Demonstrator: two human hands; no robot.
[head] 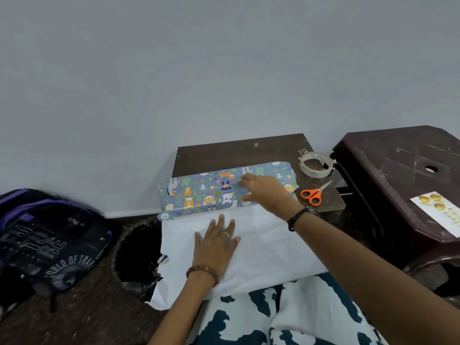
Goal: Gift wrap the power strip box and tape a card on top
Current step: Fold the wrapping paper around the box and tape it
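The power strip box (199, 192) lies lengthwise across the small dark bench (239, 150), covered over its top and near side by animal-print wrapping paper (268, 250). The box itself is hidden under the print. The paper's white reverse side spreads toward the person, over the bench's near edge and onto the lap.

The right hand (267, 191) rests on the right portion of the wrapped box, palm down, fingers extended and pressing the paper; its grip is released, clasping nothing. A dark cord bracelet sits on that wrist. The left hand (217, 241) lies flat on the white paper just in front of the box, fingers spread, grip likewise released. It carries a ring and a beaded bracelet.

On the bench to the right of the box: orange-handled scissors (314, 194), blades closed, and behind them a roll of clear tape (316, 166).

A card (439, 211) with gold ornaments lies on the dark brown plastic stool (398, 170) to the right, well apart from the box.

On the floor left of the bench stand a bin with a black liner (137, 252) and a dark backpack (47, 240).
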